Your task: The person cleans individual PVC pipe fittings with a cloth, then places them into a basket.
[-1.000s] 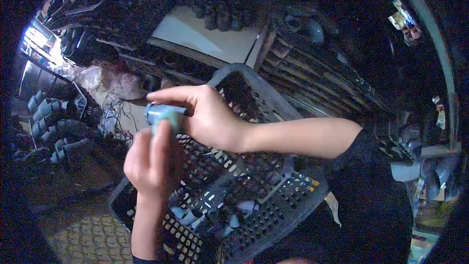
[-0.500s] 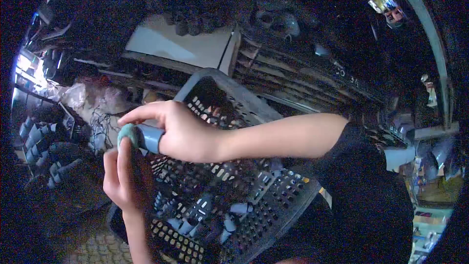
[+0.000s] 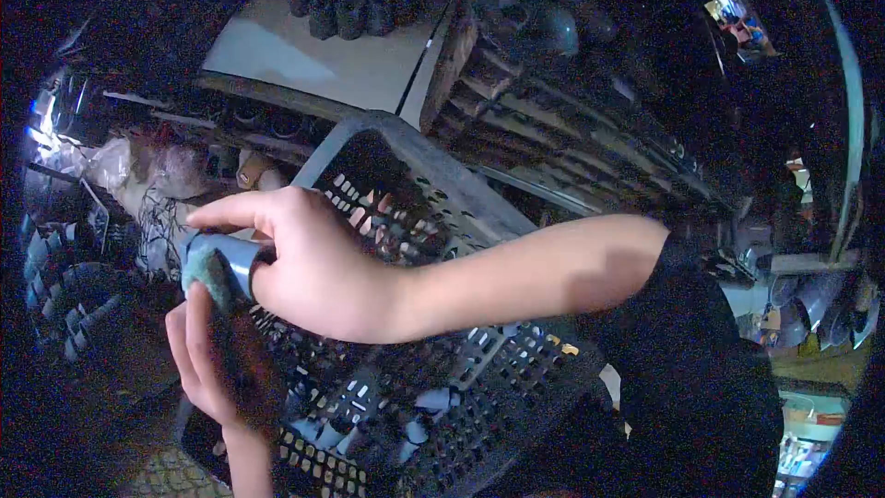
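My right hand reaches in from the right and is closed around a short grey-blue plastic pipe fitting. Its thumb side is hidden, and one finger stretches over the top of the fitting. From below, my left hand pinches a fuzzy green scrubbing pad and presses it against the left end of the fitting. Both hands are above the left side of a dark slatted plastic crate. More grey fittings lie inside the crate.
Beyond the crate stands a pale flat panel with dark cylindrical items on it. A slatted rack runs behind to the right. Stacked grey pieces and clear plastic bags are at the left.
Both hands have shifted slightly left in view with the pipe fitting. The pad now sits lower on the fitting's side and exposes more of its end. The view has also moved a little.
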The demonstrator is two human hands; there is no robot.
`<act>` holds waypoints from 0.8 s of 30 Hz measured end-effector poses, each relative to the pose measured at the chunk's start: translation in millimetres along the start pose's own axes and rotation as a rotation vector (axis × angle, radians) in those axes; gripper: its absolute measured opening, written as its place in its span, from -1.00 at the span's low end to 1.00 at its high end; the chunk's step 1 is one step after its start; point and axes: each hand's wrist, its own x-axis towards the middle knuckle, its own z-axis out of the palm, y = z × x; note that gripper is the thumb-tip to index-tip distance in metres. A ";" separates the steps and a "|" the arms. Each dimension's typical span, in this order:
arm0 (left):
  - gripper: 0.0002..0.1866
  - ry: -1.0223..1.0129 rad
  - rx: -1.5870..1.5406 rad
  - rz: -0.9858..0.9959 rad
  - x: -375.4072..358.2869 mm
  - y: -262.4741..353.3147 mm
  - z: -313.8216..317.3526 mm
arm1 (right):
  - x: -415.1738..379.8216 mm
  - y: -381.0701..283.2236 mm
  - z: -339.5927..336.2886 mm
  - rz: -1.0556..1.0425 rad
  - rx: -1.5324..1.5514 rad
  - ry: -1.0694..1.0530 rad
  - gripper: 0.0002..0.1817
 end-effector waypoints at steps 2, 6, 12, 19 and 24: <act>-0.52 0.003 0.018 0.015 -0.4 -2.0 2.2 | 1.0 2.9 0.6 0.037 -0.004 0.038 -0.47; -0.53 0.031 -0.029 0.030 -6.4 -15.0 -0.9 | 4.3 -7.9 0.3 0.018 0.064 0.053 -0.58; -0.57 -0.051 0.024 0.132 -12.0 -15.4 -10.0 | 19.4 2.7 0.4 -0.156 0.059 0.057 -0.56; -0.59 0.102 0.064 -0.162 -5.7 -28.9 -10.2 | 17.2 0.9 3.5 -0.152 -0.097 0.043 -0.64; -0.59 -0.061 -0.059 0.022 -10.6 -14.7 -13.5 | 20.4 2.8 -1.5 -0.294 -0.208 -0.034 -0.65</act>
